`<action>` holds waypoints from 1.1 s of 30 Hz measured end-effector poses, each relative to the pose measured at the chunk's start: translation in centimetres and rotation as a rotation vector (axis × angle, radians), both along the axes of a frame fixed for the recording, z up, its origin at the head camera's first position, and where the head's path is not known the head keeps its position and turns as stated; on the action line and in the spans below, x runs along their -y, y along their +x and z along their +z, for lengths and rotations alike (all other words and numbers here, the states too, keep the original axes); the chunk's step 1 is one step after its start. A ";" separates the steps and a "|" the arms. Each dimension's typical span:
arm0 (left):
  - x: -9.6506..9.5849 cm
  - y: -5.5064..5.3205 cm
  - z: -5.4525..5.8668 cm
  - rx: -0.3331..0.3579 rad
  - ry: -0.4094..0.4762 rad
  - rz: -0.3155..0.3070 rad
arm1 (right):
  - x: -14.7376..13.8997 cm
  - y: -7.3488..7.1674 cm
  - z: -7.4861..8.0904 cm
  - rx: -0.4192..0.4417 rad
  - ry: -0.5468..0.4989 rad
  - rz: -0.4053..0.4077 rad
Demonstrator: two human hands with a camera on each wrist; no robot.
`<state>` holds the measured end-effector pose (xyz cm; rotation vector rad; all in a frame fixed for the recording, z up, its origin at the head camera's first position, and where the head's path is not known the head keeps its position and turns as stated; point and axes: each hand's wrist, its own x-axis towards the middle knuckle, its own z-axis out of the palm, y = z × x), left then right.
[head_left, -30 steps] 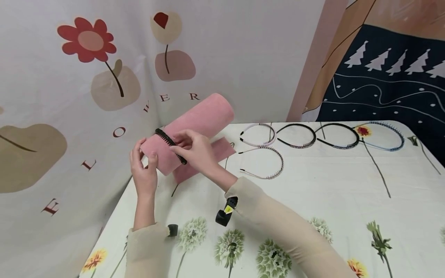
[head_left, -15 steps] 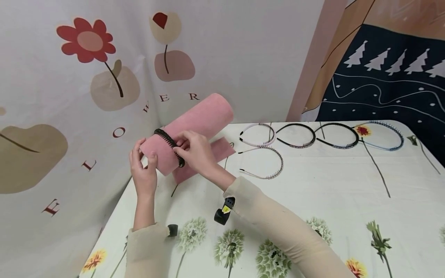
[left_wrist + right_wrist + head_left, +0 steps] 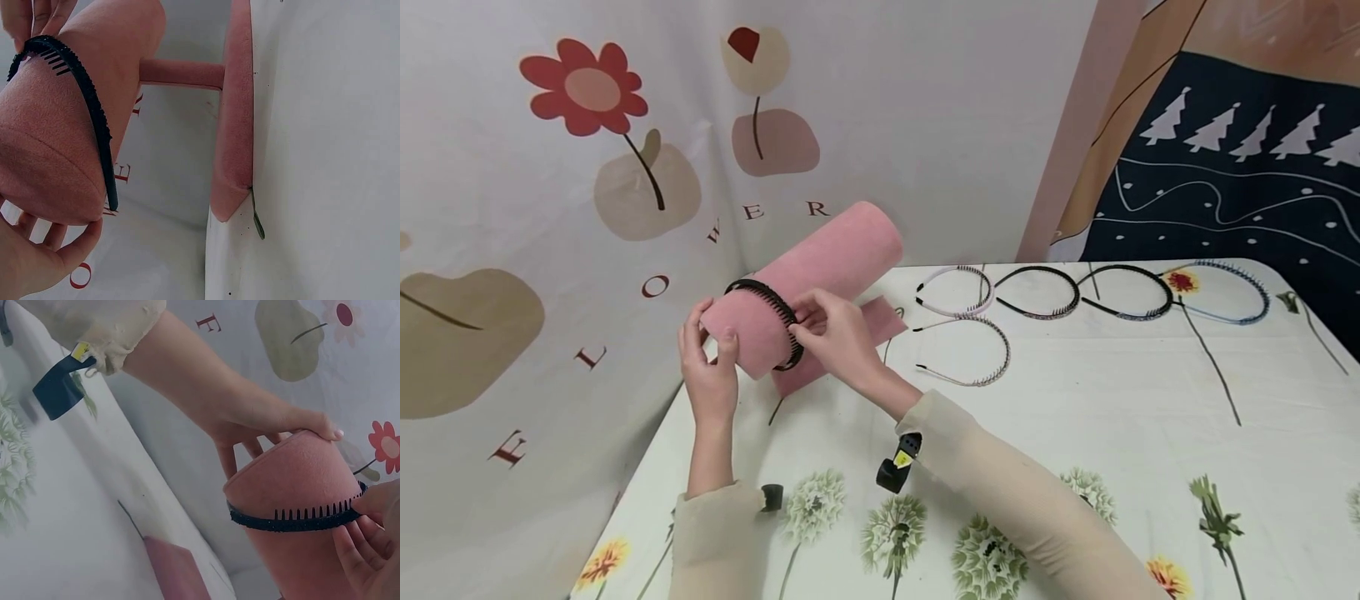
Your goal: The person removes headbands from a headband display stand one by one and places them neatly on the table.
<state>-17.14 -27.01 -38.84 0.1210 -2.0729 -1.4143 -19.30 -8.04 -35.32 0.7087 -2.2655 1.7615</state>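
A pink plush headband stand (image 3: 842, 250) has a thick roll on top, joined by a short post (image 3: 181, 74) to a flat base (image 3: 234, 119) in the left wrist view. My left hand (image 3: 711, 367) grips the roll's near end, thumb on one side and fingers on the other. Around that end sits a black headband (image 3: 767, 292) with comb teeth and a beaded outer edge. My right hand (image 3: 842, 337) pinches the headband's upper band between thumb and fingers, the teeth (image 3: 312, 511) facing the roll's end. One tip of the headband (image 3: 112, 203) hangs free beside the roll.
To the right on the flowered tablecloth (image 3: 1075, 433) lie several more toothed headbands: a lilac one (image 3: 989, 292), a beaded pale one (image 3: 1007, 354), two black ones, one of them here (image 3: 1078, 293), and a blue one (image 3: 1262, 292). A flower-printed curtain (image 3: 925, 125) hangs behind.
My right hand has shifted the black headband a little right and farther along the roll, and it now shows as a wider arc. My left hand has stayed in place.
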 end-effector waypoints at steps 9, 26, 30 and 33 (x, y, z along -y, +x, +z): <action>0.1 0.1 0.0 -0.001 0.001 -0.018 | -1.0 0.1 -1.3 0.009 -0.029 0.008; -0.3 0.3 0.4 0.025 0.000 -0.012 | -3.0 0.4 -2.5 0.023 -0.098 0.021; -1.3 1.3 1.7 0.025 -0.001 -0.015 | -3.6 0.4 -2.8 -0.001 -0.092 0.029; -1.7 1.8 2.3 0.026 0.001 -0.014 | -4.0 0.4 -3.0 -0.037 -0.073 0.033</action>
